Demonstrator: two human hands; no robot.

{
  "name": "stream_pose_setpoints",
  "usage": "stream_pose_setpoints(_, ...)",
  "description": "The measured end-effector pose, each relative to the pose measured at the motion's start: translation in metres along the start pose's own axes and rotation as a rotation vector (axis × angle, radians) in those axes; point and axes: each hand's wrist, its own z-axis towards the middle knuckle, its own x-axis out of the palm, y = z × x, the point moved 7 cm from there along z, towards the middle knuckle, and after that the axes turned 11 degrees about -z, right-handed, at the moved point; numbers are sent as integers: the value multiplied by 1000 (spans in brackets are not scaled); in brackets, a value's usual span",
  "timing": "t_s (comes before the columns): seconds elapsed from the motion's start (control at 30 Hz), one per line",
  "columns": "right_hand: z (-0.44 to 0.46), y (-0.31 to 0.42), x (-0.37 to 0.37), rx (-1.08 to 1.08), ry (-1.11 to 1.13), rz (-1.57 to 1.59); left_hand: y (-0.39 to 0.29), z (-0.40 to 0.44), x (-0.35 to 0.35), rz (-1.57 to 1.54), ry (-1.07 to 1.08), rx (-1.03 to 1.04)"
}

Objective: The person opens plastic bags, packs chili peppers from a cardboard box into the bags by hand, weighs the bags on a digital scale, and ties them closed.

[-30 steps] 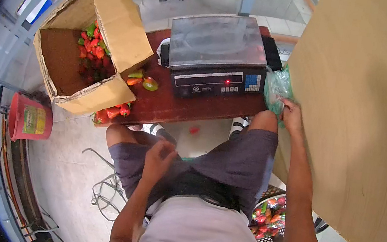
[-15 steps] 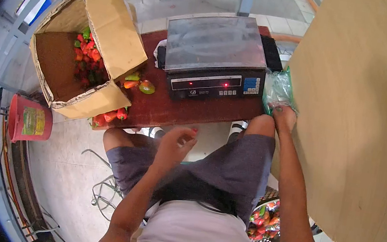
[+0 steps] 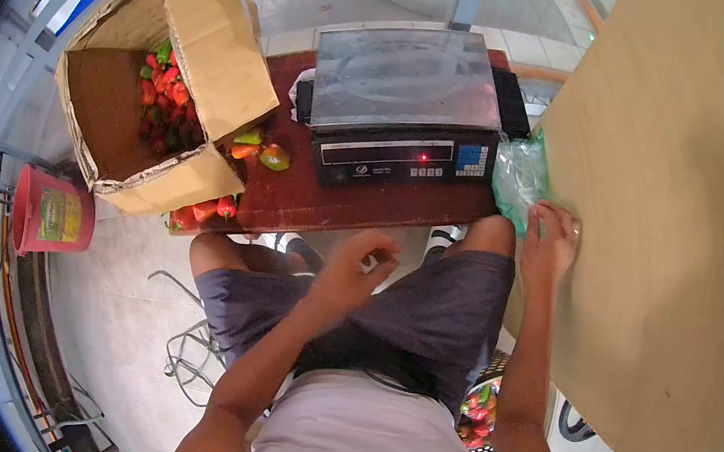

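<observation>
**Red Peppers Are Sitting Close to the Edge**

Some red peppers (image 3: 227,206) are lying near the front edge of the table (image 3: 365,208), close to the box flap. A bump from a knee or a tug on the box (image 3: 227,66) could be sending them to the floor, because they are round and smooth. The box seems to be poking out past the side of the table, so a hard push could be tipping it.

The plastic bags (image 3: 520,170) are resting in the gap between the scale (image 3: 407,83) and the wooden board (image 3: 662,224). They could be slipping down, because they are so thin and light. They could also be sticking together or ripping if they are getting pulled too hard.

The right hand (image 3: 553,236) is bending its fingers right by the bottom of the bags. I cannot tell if it is pinching the plastic. The left hand (image 3: 356,267) is curling its fingers in the air over the lap. It is looking blurry, so I cannot tell if something tiny is inside.

The bags are looking crinkly, shiny and see-through green. The box is showing stiff brown card with rough, torn edges, and bumpy red and green peppers (image 3: 179,105) are piling up inside. The scale is wearing a flat, shiny metal top. The board is standing big and pale, and the table is looking dark red and scuffed.
</observation>
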Motion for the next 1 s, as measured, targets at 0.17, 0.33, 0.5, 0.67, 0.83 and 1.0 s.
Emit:
stream_pose_setpoints(0.17, -4, 41, -52, 194, -9, 400, -14, -18, -35, 96, -108, 98)
stream_pose_setpoints(0.33, 8, 170, -67, -180, 393, 685, -102, -17, -25, 81, -219, 422)
stream_pose_setpoints(0.5, 5, 186, -50, -176, 1082, 767, -12, -33, -79, -393, -200, -63)
stream_pose_setpoints(0.67, -21, 170, -37, 42, 1267, 1056, -11, -77, -136, -803, -440, -108)
stream_pose_setpoints(0.83, -57, 204, -35, 206, 1215, 1386, 2, -102, -140, -797, -430, -87)
stream_pose_setpoints(1.0, -59, 228, -41, 154, 806, 1169, 17, -117, -127, -932, -388, -147)
